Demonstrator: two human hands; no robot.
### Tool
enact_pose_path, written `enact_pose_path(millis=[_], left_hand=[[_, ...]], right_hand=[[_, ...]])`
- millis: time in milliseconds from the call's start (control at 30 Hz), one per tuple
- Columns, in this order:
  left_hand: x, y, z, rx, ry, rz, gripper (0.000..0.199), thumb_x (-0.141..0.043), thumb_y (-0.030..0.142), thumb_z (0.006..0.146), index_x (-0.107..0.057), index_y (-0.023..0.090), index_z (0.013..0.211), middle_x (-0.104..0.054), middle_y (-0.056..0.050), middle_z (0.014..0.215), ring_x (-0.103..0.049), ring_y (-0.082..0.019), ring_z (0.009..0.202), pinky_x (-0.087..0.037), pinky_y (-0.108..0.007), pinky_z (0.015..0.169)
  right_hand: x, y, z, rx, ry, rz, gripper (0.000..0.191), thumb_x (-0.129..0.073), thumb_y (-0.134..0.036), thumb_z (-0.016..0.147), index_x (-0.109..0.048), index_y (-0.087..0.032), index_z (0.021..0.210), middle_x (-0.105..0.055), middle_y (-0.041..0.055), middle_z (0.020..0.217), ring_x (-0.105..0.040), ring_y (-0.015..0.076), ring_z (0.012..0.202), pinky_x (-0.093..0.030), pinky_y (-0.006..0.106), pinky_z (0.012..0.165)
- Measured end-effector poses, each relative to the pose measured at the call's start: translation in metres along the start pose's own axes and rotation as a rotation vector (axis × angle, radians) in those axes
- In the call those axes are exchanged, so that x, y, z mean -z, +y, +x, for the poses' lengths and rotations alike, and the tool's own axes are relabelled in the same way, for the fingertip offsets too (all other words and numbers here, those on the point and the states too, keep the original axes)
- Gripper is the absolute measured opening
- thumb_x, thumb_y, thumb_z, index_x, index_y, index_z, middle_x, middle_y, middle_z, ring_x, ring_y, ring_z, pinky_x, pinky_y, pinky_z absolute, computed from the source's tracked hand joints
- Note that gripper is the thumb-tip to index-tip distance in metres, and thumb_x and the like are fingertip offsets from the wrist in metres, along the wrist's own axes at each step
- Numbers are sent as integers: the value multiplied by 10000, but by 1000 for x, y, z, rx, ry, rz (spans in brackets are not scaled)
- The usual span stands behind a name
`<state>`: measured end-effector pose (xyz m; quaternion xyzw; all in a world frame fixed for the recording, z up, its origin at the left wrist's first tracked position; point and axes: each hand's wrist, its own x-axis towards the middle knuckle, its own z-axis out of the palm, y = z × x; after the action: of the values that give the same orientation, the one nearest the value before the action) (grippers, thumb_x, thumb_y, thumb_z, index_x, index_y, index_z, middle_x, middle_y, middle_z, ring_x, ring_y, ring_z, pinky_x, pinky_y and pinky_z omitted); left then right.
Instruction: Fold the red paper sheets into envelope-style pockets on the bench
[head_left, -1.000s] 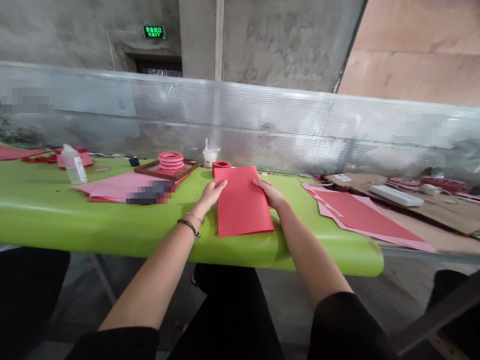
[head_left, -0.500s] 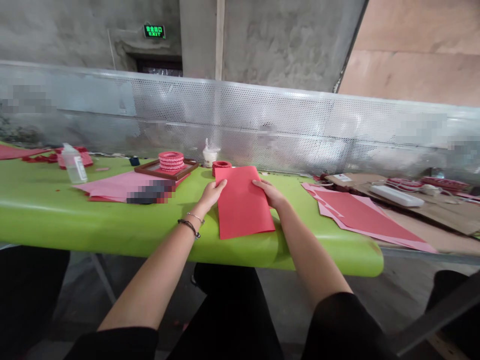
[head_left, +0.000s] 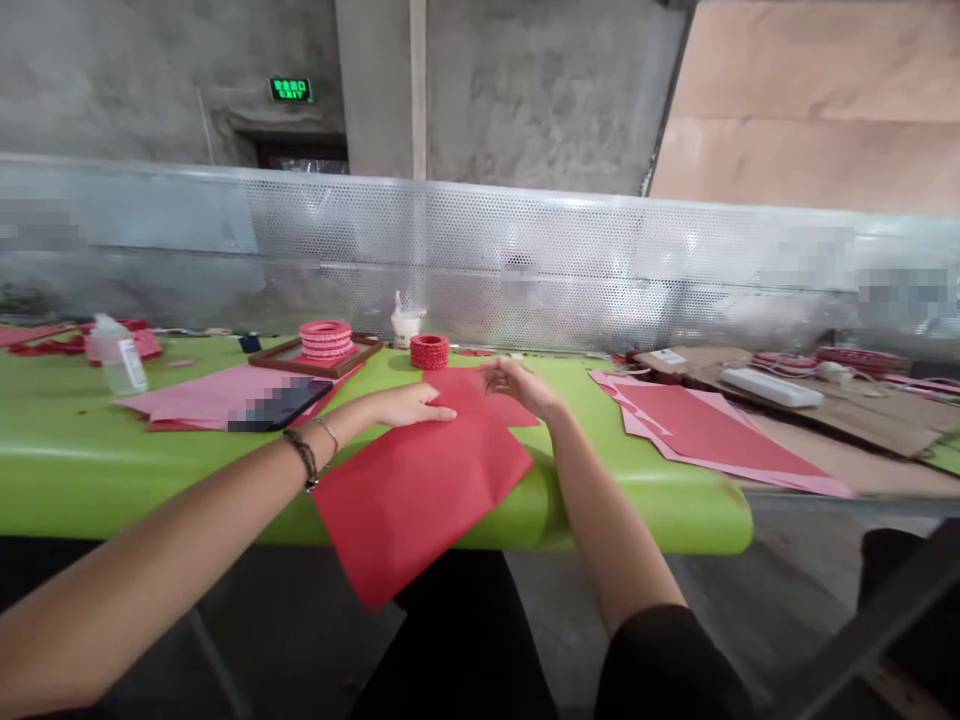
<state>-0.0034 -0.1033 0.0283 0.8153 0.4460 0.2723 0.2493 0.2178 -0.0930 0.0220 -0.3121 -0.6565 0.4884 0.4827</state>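
Note:
A red paper sheet [head_left: 427,485] lies tilted across the green table edge, its lower corner hanging over the front. My left hand [head_left: 411,405] rests on its upper part, fingers apart and pointing right. Just to the right, my right hand [head_left: 517,385] is raised over more red paper [head_left: 521,412], with its fingers curled and slightly blurred; whether they pinch anything cannot be made out. Behind my hands stands a small red ring stack [head_left: 430,351].
Pink sheets [head_left: 187,395] and a dark phone [head_left: 289,403] lie left, near a framed tray [head_left: 367,352] bearing pink rings [head_left: 325,340]. A clear bottle [head_left: 121,358] and white cup [head_left: 406,326] stand behind. Right are red sheets [head_left: 720,430] and a white power strip [head_left: 772,388].
The red paper has spread from an upright rectangle between both hands into a slanted sheet nearer the front, with red paper behind. My left hand now lies over it; my right hand has lifted and curled.

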Motion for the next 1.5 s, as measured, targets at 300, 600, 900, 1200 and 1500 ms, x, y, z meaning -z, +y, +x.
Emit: enact_pose_path(millis=[300,600,900,1200,1500], left_hand=[[-6,14,12,-36,-80,200,304,-680,457,578,-515,218,490,-539,4,501,-461,-139,437,-298,-233,441],[-14,19,14,-118,131,343,169,-513,375,759,-545,209,753,-623,-60,781,-553,-203,670,-364,-251,566],[-28,23,17,-67,266,447,208,-337,234,883,-496,184,759,-561,-48,691,-521,-190,614,-301,-269,526],[-30,20,20,-69,281,453,246,-320,260,909,-525,186,793,-593,-48,727,-544,-195,635,-309,-268,535],[-27,13,19,-51,324,486,266,-308,280,914,-521,186,787,-603,-63,739,-551,-211,647,-270,-271,520]], right_hand=[[-9,1,-3,-29,-163,-234,50,-667,-233,680,-677,-186,667,-629,-30,673,-549,99,653,-450,249,718],[-11,0,1,108,115,-302,204,-496,-301,788,-577,-195,634,-590,-22,651,-524,113,588,-431,240,605],[-9,-1,6,202,245,-419,242,-526,-343,742,-531,-193,552,-529,-26,553,-470,126,552,-373,235,547],[-5,2,8,218,258,-469,257,-507,-368,756,-535,-197,567,-545,-20,560,-489,141,569,-385,249,575],[0,2,9,257,329,-490,235,-457,-372,768,-561,-200,647,-611,7,698,-550,173,710,-422,266,677]])
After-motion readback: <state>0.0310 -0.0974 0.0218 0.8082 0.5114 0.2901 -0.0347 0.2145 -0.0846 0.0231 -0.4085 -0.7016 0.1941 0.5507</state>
